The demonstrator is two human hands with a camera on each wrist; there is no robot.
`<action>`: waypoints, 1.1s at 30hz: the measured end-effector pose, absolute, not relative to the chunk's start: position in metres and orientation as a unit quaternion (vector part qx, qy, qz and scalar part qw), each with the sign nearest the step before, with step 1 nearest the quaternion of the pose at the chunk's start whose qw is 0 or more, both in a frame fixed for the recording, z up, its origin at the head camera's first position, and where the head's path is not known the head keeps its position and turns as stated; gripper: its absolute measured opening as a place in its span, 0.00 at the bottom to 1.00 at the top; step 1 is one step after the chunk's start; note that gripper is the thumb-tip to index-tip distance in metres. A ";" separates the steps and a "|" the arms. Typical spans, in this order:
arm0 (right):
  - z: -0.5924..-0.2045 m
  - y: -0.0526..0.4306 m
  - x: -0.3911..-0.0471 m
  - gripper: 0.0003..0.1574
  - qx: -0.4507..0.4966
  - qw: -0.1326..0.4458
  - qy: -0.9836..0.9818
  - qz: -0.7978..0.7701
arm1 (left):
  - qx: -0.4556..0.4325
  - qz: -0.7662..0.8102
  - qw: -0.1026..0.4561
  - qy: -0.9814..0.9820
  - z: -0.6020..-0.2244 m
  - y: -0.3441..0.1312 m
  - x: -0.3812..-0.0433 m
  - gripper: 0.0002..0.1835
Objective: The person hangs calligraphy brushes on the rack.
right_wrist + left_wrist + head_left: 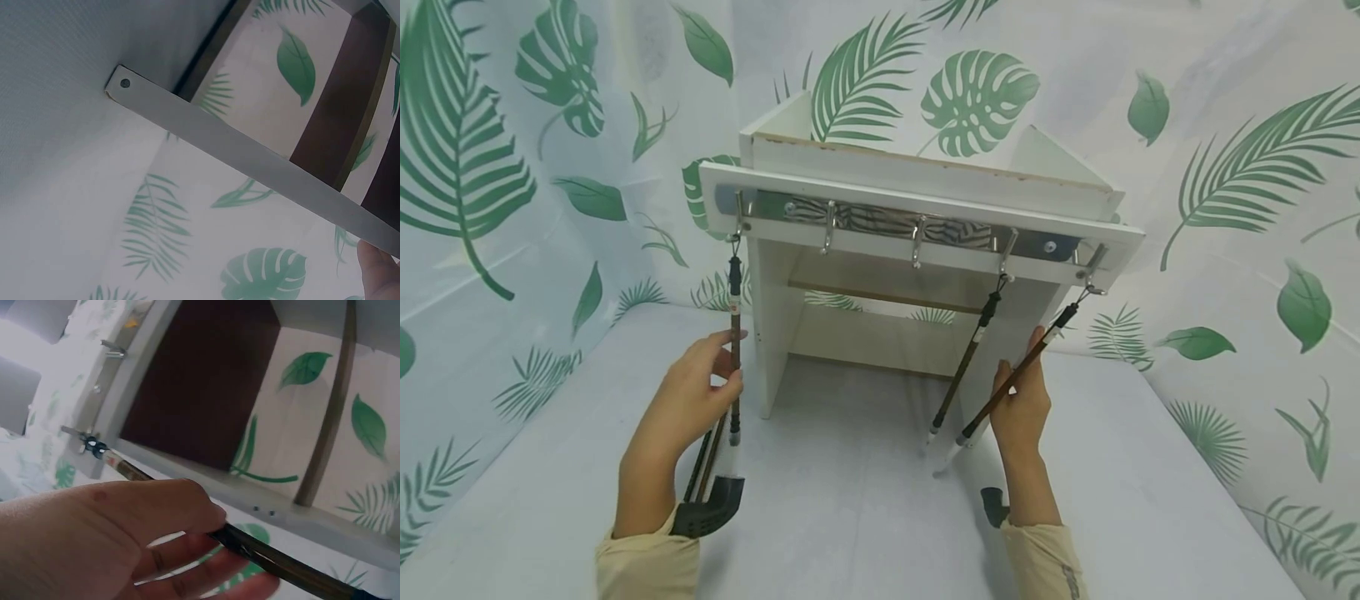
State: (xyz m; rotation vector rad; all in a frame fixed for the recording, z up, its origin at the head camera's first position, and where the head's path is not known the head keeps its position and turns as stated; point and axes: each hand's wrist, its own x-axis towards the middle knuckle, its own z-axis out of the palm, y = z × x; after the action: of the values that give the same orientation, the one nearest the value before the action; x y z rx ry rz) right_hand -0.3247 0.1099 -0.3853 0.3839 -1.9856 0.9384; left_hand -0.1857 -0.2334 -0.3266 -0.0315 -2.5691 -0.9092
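Note:
A white shelf unit [925,171] stands with a metal hook rail [880,218] along its top front. On the leftmost hook hangs a calligraphy brush [735,325] by its loop, its white tip downward. My left hand [688,400] pinches this brush's handle between thumb and fingers; the left wrist view shows the thumb lying along the brush [294,572]. Two more calligraphy brushes [961,367] [1015,375] hang slanted from the right hooks. Behind the outermost one, my right hand [1024,408] grips the front edge of the right side panel [231,147], its fingers partly hidden.
More brushes [706,462] lie behind my left wrist on the white table [850,517]. Bare hooks [917,242] sit mid-rail. Dark wrist-camera mounts [709,508] are on my wrists. A leaf-patterned curtain [1225,167] encloses the table at back and sides.

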 end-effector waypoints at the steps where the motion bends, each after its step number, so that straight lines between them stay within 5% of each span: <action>1: -0.385 0.110 -0.325 0.38 0.154 0.439 -0.800 0.378 | -0.015 -0.333 0.210 -0.919 -0.329 -0.233 -0.189 0.22; 14: -0.384 0.108 -0.325 0.38 0.163 0.443 -0.794 0.382 | -0.013 -0.382 0.250 -0.890 -0.349 -0.235 -0.208 0.20; 33: -0.385 0.110 -0.325 0.38 0.157 0.438 -0.798 0.382 | 0.028 -0.361 0.121 -0.924 -0.350 -0.243 -0.205 0.27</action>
State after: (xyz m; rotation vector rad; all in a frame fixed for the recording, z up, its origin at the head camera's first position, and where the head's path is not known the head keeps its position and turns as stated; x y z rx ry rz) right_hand -0.3250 0.1099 -0.3848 0.3903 -1.9845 0.9508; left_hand -0.2052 -0.2429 -0.3504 0.0810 -2.6984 -1.0542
